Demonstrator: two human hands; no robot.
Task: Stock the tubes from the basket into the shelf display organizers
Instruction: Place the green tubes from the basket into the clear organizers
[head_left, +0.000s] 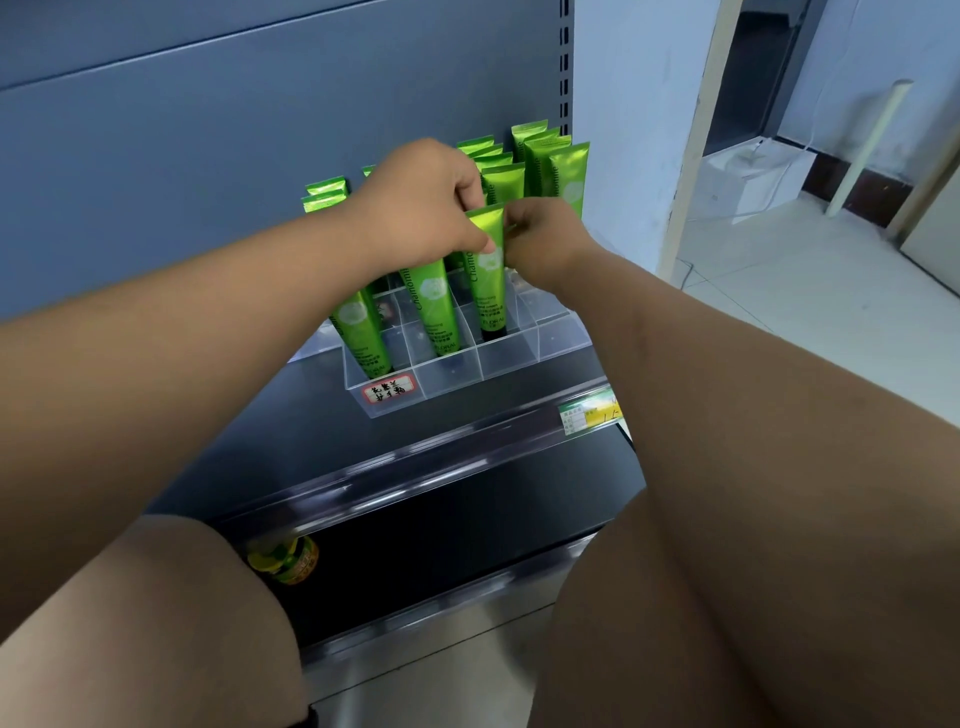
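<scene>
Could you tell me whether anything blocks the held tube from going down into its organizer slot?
Nothing visible does. The tube, pinched near its top by the left hand and the right hand, already has its cap end inside a compartment of the clear organizer; neighbouring tubes stand in separate compartments.

Dark shelf (291, 421) w/ clear organizer (457, 376)

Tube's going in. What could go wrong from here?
1. The left hand and right hand pinch the green tube near its top, so its cap end may swing and catch a divider of the clear organizer.
2. The left hand crowds the standing rear tubes and might tip them.
</scene>
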